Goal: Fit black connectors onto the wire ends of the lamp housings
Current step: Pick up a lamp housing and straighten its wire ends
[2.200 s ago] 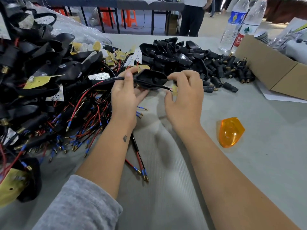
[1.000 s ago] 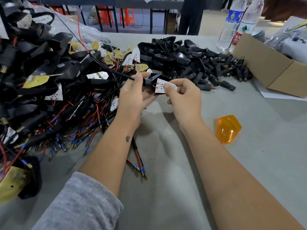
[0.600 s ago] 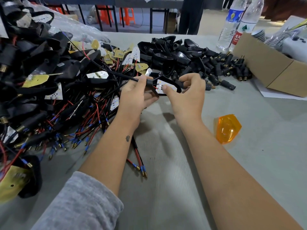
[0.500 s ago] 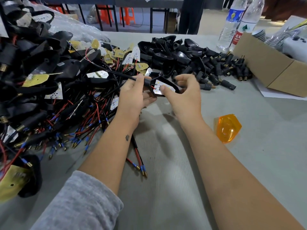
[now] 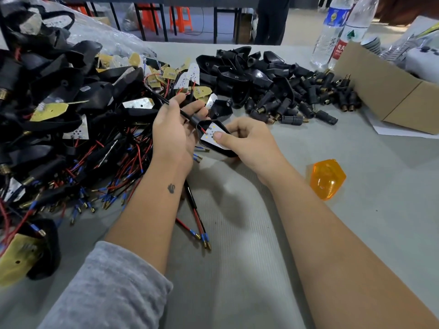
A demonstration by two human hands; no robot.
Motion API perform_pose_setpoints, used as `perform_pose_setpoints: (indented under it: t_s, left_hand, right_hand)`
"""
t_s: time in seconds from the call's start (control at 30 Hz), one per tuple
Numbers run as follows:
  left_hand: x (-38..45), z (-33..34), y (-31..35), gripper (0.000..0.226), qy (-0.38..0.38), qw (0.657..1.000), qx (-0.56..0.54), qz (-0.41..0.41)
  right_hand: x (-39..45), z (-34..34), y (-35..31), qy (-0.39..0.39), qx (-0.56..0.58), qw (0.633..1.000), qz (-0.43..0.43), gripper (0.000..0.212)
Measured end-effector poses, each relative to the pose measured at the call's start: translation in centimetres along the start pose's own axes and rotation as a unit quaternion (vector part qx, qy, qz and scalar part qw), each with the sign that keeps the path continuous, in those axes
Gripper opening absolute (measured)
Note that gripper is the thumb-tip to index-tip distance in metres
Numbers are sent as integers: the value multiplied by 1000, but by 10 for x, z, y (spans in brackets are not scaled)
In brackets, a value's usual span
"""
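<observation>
A black lamp housing (image 5: pixel 222 131) with a white LED board (image 5: pixel 210 137) inside is held between both hands above the grey table. My left hand (image 5: pixel 175 131) pinches its black sleeved wire (image 5: pixel 183 113) at the housing's neck. My right hand (image 5: pixel 247 141) grips the housing, with the thumb pressing on the board. A heap of empty housings and black connectors (image 5: pixel 306 100) with brass ends lies behind. Wired housings (image 5: pixel 71 119) with red and black leads are piled at the left.
An orange lens (image 5: pixel 326 178) lies to the right of my right forearm. A cardboard box (image 5: pixel 389 91) and two water bottles (image 5: pixel 332 32) stand at the back right. Loose leads (image 5: pixel 197 224) lie under my left forearm. A person stands beyond the table.
The housing has come a little lower and nearer to me. My right thumb now presses on the LED board, and the wire is drawn further through my left hand.
</observation>
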State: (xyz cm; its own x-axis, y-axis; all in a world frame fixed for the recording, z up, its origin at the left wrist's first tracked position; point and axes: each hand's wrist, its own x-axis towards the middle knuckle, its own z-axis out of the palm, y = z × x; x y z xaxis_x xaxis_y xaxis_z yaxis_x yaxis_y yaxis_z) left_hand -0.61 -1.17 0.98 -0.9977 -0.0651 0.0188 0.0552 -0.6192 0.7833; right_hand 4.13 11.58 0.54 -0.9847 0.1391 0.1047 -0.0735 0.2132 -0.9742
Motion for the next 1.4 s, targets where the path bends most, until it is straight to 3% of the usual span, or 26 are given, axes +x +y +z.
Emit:
perform_pose_setpoints:
  t_s: [0.2, 0.27, 0.47, 0.7, 1.0, 1.23, 1.4]
  left_hand:
    - [-3, 4, -3, 28, -12, 1000, -6, -16]
    - [-4, 5, -3, 27, -21, 999, 10, -34]
    - [-15, 8, -1, 24, -156, 969, 111, -153]
    - [-26, 12, -1, 24, -304, 904, 181, -239]
    - [-34, 15, -7, 29, -316, 864, 230, -316]
    - [-36, 15, -4, 31, -388, 818, 254, -340]
    - [-37, 16, -4, 37, -387, 818, 270, -328]
  right_hand:
    - [-3, 3, 0, -74, -54, 995, -25, 21]
    - [-4, 4, -2, -80, -20, 996, -27, 27]
    - [6, -5, -5, 14, 154, 987, 40, 45]
    - [10, -10, 0, 89, 191, 977, 31, 28]
    - [7, -14, 0, 156, 205, 965, 42, 25]
    - [6, -19, -1, 182, 214, 957, 68, 24]
    - [7, -18, -2, 222, 175, 958, 45, 14]
